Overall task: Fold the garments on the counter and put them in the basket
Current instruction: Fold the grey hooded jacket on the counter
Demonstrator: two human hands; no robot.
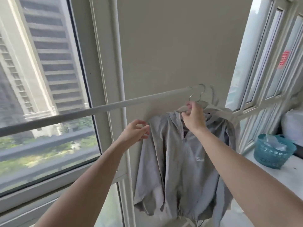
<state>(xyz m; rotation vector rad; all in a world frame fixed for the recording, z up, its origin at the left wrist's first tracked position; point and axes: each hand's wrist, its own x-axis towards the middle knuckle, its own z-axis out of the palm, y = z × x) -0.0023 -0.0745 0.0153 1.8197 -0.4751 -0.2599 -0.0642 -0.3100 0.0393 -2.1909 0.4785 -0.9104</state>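
Grey jacket [180, 169] hangs on a hanger [182, 109]. The right hand [193, 115] pinches that hanger at the neck, just under the rod [98, 108]. From this grip the jacket drops long and straight toward 6 o'clock. The left hand [136, 131] is at about 9 o'clock, fingers loose and holding nothing, right by the jacket's shoulder. The blue basket [268, 158] sits at 4 o'clock on the counter [291, 176], with something pale and crumpled inside.

The jacket [183, 161], centre frame, was thin grey cloth, matt and creased. Its hanger [195, 95] had a shiny metal wire hook. The rod [114, 104] across the frame looked smooth and white-coated. At right, the basket [270, 156] was perforated teal plastic on a smooth pale counter [291, 176]. The wall [172, 46] above was matt.
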